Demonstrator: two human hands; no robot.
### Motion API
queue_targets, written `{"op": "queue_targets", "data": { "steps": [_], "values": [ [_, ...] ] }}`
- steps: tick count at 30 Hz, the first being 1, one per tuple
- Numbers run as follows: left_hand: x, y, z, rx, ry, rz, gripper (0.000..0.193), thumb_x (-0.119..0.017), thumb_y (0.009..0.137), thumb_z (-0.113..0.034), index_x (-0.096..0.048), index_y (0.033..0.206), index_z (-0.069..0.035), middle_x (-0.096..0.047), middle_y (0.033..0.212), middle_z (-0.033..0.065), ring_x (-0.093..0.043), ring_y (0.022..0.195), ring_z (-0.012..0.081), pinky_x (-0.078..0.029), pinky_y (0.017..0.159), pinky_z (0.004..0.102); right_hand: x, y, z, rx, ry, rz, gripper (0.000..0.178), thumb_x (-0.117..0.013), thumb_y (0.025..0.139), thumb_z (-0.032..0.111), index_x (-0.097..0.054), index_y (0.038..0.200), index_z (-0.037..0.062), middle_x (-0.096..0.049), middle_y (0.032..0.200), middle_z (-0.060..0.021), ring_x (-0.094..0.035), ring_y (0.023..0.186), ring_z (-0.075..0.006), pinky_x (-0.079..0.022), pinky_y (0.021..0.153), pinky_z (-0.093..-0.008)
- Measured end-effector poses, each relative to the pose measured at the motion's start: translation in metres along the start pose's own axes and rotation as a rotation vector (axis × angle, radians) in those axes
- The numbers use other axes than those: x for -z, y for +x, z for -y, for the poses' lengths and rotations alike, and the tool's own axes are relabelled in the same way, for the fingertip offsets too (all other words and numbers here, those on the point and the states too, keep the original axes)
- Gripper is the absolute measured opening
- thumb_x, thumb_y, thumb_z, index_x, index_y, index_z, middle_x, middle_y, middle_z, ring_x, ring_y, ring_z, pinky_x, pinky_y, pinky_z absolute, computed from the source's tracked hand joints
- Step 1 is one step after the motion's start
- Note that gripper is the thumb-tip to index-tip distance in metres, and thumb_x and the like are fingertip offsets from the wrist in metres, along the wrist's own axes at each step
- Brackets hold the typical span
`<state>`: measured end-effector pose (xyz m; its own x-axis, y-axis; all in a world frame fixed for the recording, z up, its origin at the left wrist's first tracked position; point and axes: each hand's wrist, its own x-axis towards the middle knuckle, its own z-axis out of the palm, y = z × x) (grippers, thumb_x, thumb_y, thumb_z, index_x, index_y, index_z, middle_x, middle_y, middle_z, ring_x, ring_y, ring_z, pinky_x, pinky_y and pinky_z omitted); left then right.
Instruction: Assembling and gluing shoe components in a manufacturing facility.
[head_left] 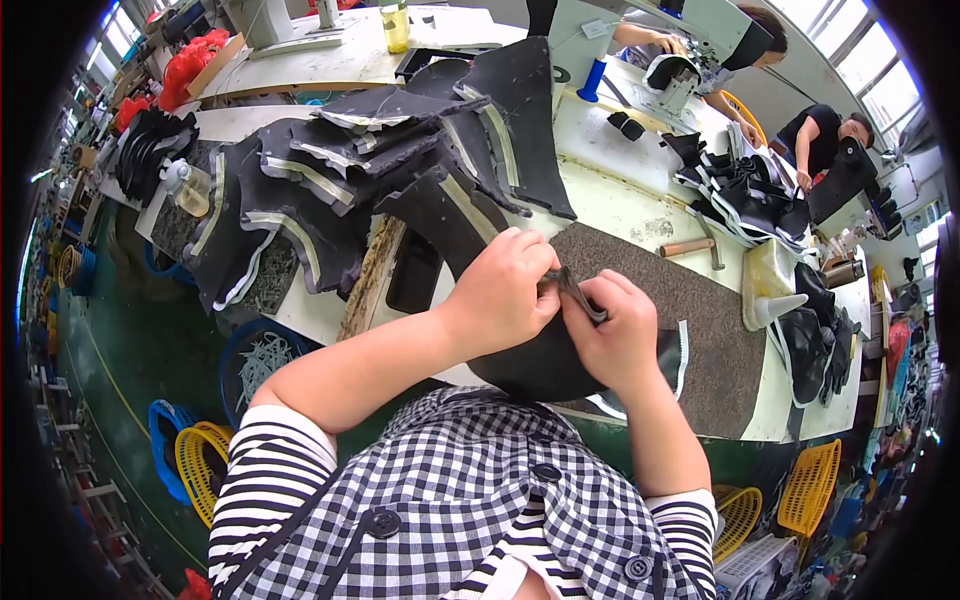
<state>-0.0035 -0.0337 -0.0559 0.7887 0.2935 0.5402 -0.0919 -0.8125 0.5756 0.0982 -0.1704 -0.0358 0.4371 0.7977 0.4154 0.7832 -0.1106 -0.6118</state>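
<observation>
Both my hands pinch the edge of one black leather piece [535, 358] in front of my chest. My left hand [503, 285] is closed on its folded edge, knuckles up. Close beside it, my right hand [615, 330] grips the same fold between thumb and fingers. The piece hangs down toward my apron and has a white strip along its right edge. Behind my left hand a dark panel with a cream strip [468, 205] lies at the front of a loose pile of similar black pieces [370, 140]. My fingers hide part of the fold.
A brown textured mat [690, 330] covers the table's middle. A hammer [690, 246] and a yellowish container [765, 283] with a white cone lie right. A bottle [188, 188] stands left. Finished-looking black pieces [745, 190] are heaped far right, near two people at machines. Yellow baskets [810, 487] stand below.
</observation>
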Motion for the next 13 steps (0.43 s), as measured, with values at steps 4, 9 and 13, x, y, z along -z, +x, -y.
{"op": "queue_targets", "data": {
  "steps": [4, 9, 13],
  "values": [
    [-0.004, -0.009, 0.014, 0.012, -0.134, 0.010, 0.013, -0.057, 0.070, 0.002, -0.058, 0.082, -0.002, -0.053, 0.076, 0.0104, -0.053, 0.074, 0.0258, -0.045, 0.066, 0.0351, 0.001, -0.005, 0.011, 0.035, 0.069, 0.042, 0.008, -0.070, 0.072, 0.005, -0.062, 0.073, 0.0040, -0.056, 0.066, -0.0091, -0.057, 0.061, -0.0278, -0.045, 0.053, -0.0346],
    [0.026, -0.004, 0.003, 0.281, -0.440, 0.316, 0.016, -0.054, 0.074, 0.002, -0.059, 0.088, 0.000, -0.052, 0.081, 0.0066, -0.054, 0.075, 0.0160, -0.043, 0.065, 0.0294, 0.015, 0.003, -0.012, -0.148, 0.333, 0.142, 0.011, -0.071, 0.075, 0.005, -0.065, 0.082, -0.0008, -0.058, 0.070, -0.0090, -0.055, 0.063, -0.0199, -0.043, 0.059, -0.0297],
    [0.030, -0.002, 0.004, 0.398, -0.445, 0.446, 0.014, -0.065, 0.081, -0.009, -0.061, 0.092, -0.001, -0.053, 0.085, 0.0048, -0.056, 0.081, 0.0135, -0.045, 0.073, 0.0261, 0.012, 0.003, -0.015, -0.169, 0.376, 0.187, 0.011, -0.071, 0.075, 0.006, -0.066, 0.083, -0.0002, -0.058, 0.070, -0.0077, -0.056, 0.065, -0.0186, -0.042, 0.060, -0.0280]
  ]
}}
